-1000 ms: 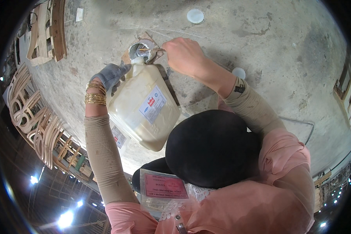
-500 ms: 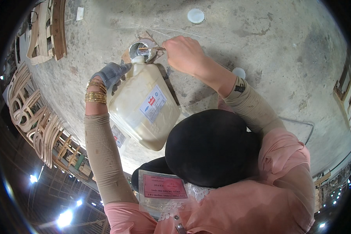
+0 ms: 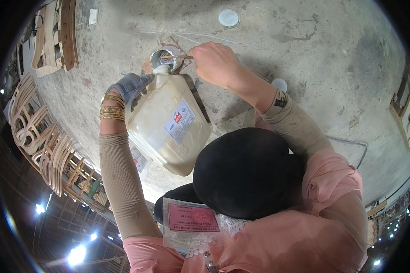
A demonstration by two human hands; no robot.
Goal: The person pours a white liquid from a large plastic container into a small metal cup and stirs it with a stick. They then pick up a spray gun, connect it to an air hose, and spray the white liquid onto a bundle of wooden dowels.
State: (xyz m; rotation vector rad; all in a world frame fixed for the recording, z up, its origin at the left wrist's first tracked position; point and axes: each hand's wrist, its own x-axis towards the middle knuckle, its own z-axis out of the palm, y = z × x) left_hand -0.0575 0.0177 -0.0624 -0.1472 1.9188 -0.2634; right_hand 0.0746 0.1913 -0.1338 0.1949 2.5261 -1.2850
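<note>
Jerrycan [image 3: 168, 123]: near the middle-left of the view, over the concrete floor [image 3: 314, 59], in front of the person's knees [image 3: 250, 173]. Long axis slants from the base, at lower right by the knees, to the neck, at upper left. Neck points away from the person, to the mouth of a metal can [image 3: 155, 62]; its end overlaps the can's near rim, so part of the opening is hidden. Broad labelled face turned up.

Left hand [image 3: 131, 87], grey glove: fingers bent against the jerrycan's upper left shoulder, holding it; grip partly hidden. Right hand [image 3: 215, 63], bare: fingers closed on the end of a thin brown stick [image 3: 175, 57], other end inside the can.

Surroundings: can sits on a stained brown board [image 3: 185, 66]. One white disc [image 3: 228, 18] well beyond the right hand, another [image 3: 279, 85] just beside the right forearm. Curved wooden parts [image 3: 29, 123] stacked at far left. Badge [image 3: 193, 218] hangs over the lap, nearer the person than the jerrycan.

Appearance: cream-white, translucent plastic, boxy, rounded corners; pale label [image 3: 178, 122] with blue and red marks.
</note>
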